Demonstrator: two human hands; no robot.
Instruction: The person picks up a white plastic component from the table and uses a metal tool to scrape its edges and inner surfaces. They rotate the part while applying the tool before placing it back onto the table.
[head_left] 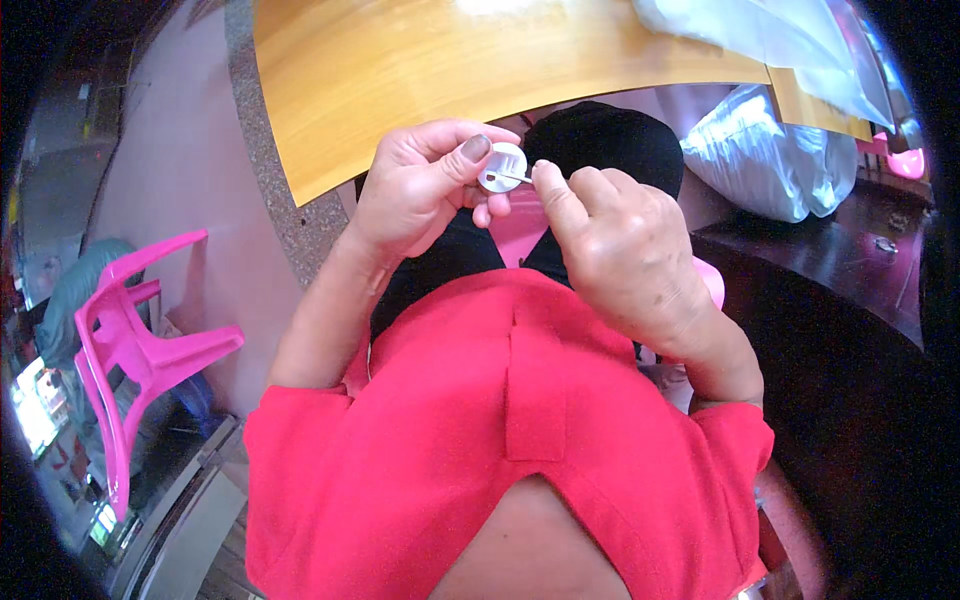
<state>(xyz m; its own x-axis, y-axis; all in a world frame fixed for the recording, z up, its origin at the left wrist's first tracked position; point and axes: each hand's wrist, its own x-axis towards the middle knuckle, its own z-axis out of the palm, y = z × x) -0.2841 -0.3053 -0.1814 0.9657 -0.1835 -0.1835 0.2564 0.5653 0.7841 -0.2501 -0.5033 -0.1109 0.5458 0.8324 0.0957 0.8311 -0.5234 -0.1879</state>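
Over my lap, close to the table's near edge, my left hand (420, 190) pinches a small round white plastic piece (510, 158) between thumb and fingers. The piece has a hollow, cup-like side facing up, with a small dark opening low on its left. My right hand (630, 245) grips a thin, pale rod-like tool (519, 179) between thumb and forefinger. The tool's tip reaches into the hollow of the white piece, beside the dark opening. Most of the tool is hidden inside my right hand, so its exact kind does not show.
A light wooden table (480, 60) spans the far side, with clear plastic sheeting (770, 45) at its right. Filled whitish plastic bags (770, 155) stand below on the right. A pink plastic chair (140, 340) is on the left. My black-clad knee (605, 150) is under the table edge.
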